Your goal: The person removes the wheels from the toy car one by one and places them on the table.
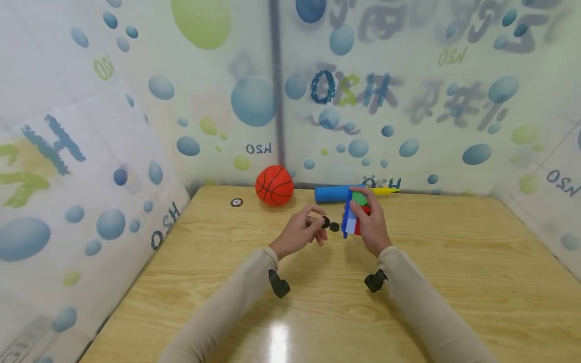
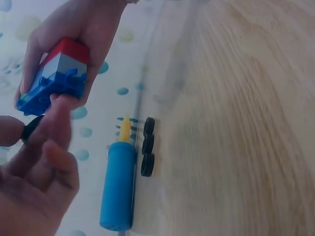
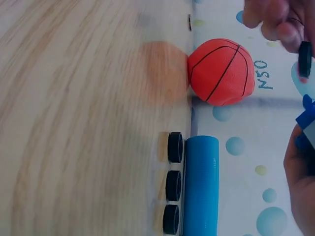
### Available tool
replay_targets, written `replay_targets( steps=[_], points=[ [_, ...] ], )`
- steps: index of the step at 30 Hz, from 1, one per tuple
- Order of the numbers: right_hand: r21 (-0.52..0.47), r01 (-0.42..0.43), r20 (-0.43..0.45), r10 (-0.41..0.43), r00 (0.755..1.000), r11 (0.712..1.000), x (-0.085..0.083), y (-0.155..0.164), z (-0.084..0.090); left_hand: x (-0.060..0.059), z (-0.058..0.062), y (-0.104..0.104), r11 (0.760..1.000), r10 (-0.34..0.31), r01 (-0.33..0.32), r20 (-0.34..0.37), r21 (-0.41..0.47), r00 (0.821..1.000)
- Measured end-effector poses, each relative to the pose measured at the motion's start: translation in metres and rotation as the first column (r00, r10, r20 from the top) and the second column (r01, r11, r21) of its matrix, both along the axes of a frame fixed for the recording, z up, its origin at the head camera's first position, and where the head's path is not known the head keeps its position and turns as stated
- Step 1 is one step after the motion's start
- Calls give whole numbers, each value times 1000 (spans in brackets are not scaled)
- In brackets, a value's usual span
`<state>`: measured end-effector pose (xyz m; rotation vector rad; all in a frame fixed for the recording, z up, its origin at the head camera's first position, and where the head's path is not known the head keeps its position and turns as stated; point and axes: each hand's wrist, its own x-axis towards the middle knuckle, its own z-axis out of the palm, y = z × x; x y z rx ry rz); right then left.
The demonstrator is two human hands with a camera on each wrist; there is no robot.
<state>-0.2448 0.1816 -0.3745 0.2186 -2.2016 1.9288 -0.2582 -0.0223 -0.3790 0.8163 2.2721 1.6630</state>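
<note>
My left hand (image 1: 301, 231) pinches a small black toy wheel (image 3: 305, 60) between thumb and fingers. To its right, my right hand (image 1: 374, 224) grips a toy block car (image 1: 350, 222) above the table. The car has a blue base with small hook-shaped axle holders and red, green and pale blocks on top. In the left wrist view the base of the car faces the left fingers, with the held wheel close beside it. Three more black wheels (image 2: 147, 144) stand in a row on the table; in the head view one loose wheel (image 1: 334, 227) shows between the hands.
A blue pump (image 1: 333, 194) with a yellow nozzle (image 1: 386, 191) lies along the back of the wooden table (image 1: 436, 282). Left of it sits a red basketball (image 1: 274, 185), then a round chip (image 1: 236, 202). Patterned walls (image 1: 218, 101) close in the back and sides.
</note>
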Motion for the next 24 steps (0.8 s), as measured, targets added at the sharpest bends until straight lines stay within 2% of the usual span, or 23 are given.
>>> replay_targets(
  steps=[2,6,11,13,18,24],
  points=[
    [-15,6,8,-5,1000,1000,-1,2,-1,-2,-2,-1,999,17,-16,26,-32,1000],
    [-10,16,17,-15,1000,1000,0,4,-3,-7,-8,-2,992,92,-86,52,-94,994],
    [-5,10,14,-10,1000,1000,0,6,-3,-16,-14,-2,973,172,-173,-18,-153,985],
    [-3,7,13,-7,1000,1000,-1,7,-4,-20,-17,-1,962,193,-200,-53,-186,980],
    [14,9,19,-9,1000,1000,-3,9,-8,-35,-26,3,922,251,-263,-79,-285,965],
    [20,2,25,-3,1000,1000,-4,9,-11,-49,-30,11,872,274,-290,-97,-394,957]
  ],
)
